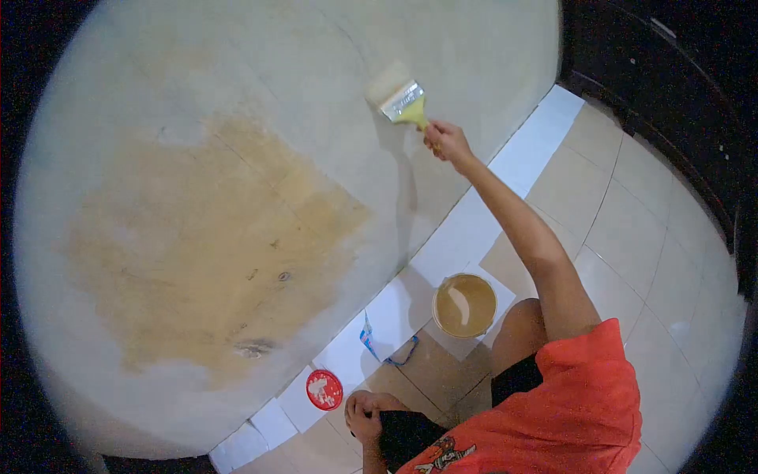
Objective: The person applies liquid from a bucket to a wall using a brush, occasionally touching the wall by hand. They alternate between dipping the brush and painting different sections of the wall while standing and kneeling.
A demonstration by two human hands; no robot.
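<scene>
My right hand [446, 144] is closed round the yellow-green handle of a wide paintbrush [404, 103]. The brush has a shiny metal band, and its bristles meet the pale wall [308, 87], beside a light tan patch. Low in the view, my left hand [363, 416] rests at my bent knee [387, 401], fingers curled over it. Nearby on the floor lies a red lid [324, 389] with whitish residue. A round tub [464, 306] of tan-brown liquid stands below my right arm.
A large yellowish-brown area [213, 245] covers the wall's left part. White sheets [442, 245] line the floor along the wall's foot. A blue-and-white wrapper scrap [367, 336] and a blue loop [404, 351] lie there. Beige tiles [632, 221] and dark furniture [671, 79] are on the right.
</scene>
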